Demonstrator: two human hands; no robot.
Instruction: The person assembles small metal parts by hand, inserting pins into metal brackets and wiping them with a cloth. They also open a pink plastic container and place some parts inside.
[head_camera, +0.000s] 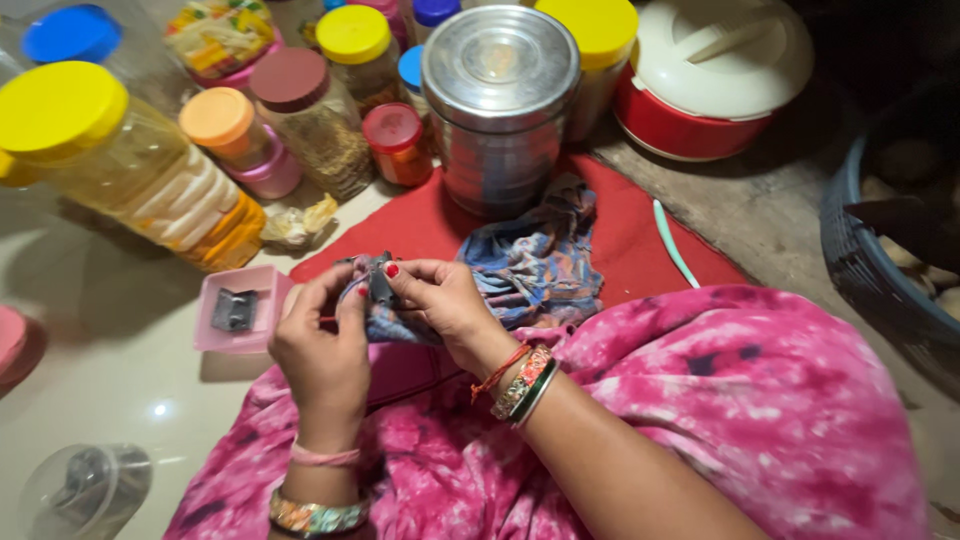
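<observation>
The right hand (440, 300) pinched a small dark grey piece (380, 285) between thumb and forefinger, with the blue patterned cloth (530, 265) gathered under its palm. The left hand (322, 350) met it from the other side, its fingertips closed on the edge of the same cloth just beside the grey piece; a thin red thread (328, 319) showed at its fingers. Both hands were held above the lap, over pink tie-dyed fabric (740, 400). The cloth trailed away from the hands onto a red mat (640, 240) on the floor. Just left of the left hand sat a small pink box (215, 330) with a grey metal part in it. Beyond the mat stood a steel canister (500, 110), and around it plastic jars with coloured lids (300, 110).
</observation>
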